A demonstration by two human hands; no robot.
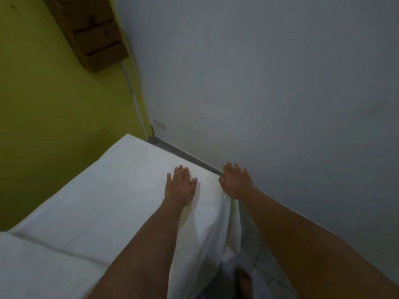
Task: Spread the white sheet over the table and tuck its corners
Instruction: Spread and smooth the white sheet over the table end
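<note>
Lying across the padded table top, the white sheet (pixel 103 199) is covering the whole surface in view and hanging down over the near right edge in soft vertical folds. A long crease is running across it at the lower left. The left hand (pixel 180 186) is resting flat on the sheet, palm down, fingers spread wide and pointing toward the far corner, gripping nothing. The right hand (pixel 236 183) is sitting just beside it at the table's right edge, where the sheet is dropping over the side; its fingers are splayed and slightly curled, and the thumb is touching the cloth at the edge, though whether it is pinching any fabric cannot be told. Both bare forearms are reaching in from the bottom of the view. Beyond the right edge a narrow strip of grey floor (pixel 187 156) is showing between the table and the pale grey wall (pixel 269 83). A yellow-green wall (pixel 54 108) is standing to the left, with a wooden shelf unit (pixel 95 37) mounted near the corner. A bare foot (pixel 244 283) is showing on the tiled floor below the hanging cloth.
</note>
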